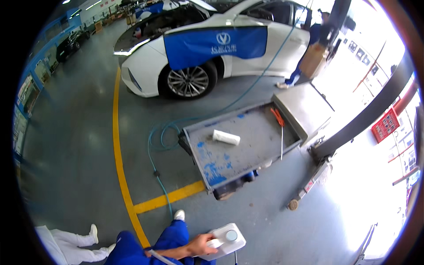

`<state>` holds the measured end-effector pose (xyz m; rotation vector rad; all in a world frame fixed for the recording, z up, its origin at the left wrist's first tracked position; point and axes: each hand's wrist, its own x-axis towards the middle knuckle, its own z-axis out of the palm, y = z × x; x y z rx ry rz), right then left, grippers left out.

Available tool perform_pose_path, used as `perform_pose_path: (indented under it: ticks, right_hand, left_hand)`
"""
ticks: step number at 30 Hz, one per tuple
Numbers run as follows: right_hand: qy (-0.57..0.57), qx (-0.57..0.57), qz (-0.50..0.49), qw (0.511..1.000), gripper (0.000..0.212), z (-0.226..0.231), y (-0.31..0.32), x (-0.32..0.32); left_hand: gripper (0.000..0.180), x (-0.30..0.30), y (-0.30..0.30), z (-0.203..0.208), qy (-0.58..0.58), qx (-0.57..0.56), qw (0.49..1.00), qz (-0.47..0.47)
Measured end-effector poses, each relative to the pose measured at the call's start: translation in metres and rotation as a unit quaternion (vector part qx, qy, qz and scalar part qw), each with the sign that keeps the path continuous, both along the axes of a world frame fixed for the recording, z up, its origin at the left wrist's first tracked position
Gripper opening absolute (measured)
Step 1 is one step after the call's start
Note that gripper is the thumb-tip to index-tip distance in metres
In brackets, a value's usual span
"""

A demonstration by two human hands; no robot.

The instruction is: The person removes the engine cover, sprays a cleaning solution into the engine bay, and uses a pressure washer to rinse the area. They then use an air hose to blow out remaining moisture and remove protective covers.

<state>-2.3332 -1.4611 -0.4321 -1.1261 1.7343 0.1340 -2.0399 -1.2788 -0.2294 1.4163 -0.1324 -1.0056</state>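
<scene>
My left hand (202,245) is closed around the grip of a white plastic jug (224,247) at the bottom of the view. The jug has a round pale cap (231,235) on top. My bare forearm reaches across from a blue sleeve on the left. Nothing of my right hand shows. Ahead stands a grey metal cart (260,145) with a raised rim. On its scuffed, blue-stained top lie a white roll (226,137), which looks like paper or cloth, and an orange-handled tool (277,116) with a long thin shaft.
A white car (145,73) with a blue fender cover (221,42) is parked beyond the cart. A teal hose (238,99) loops over the floor. A person in blue (293,77) stands beside the car; white trousers (77,240) show at lower left. A lift arm (311,183) lies right.
</scene>
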Motion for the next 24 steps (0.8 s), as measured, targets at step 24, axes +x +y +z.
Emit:
perform_pose_path:
  ticks: [24]
  right_hand:
    - [-0.181,-0.188,0.578,0.773,0.037,0.005,0.44,0.499]
  left_hand:
    - [0.037,0.128,0.694,0.075,-0.027,0.111,0.687,0.717]
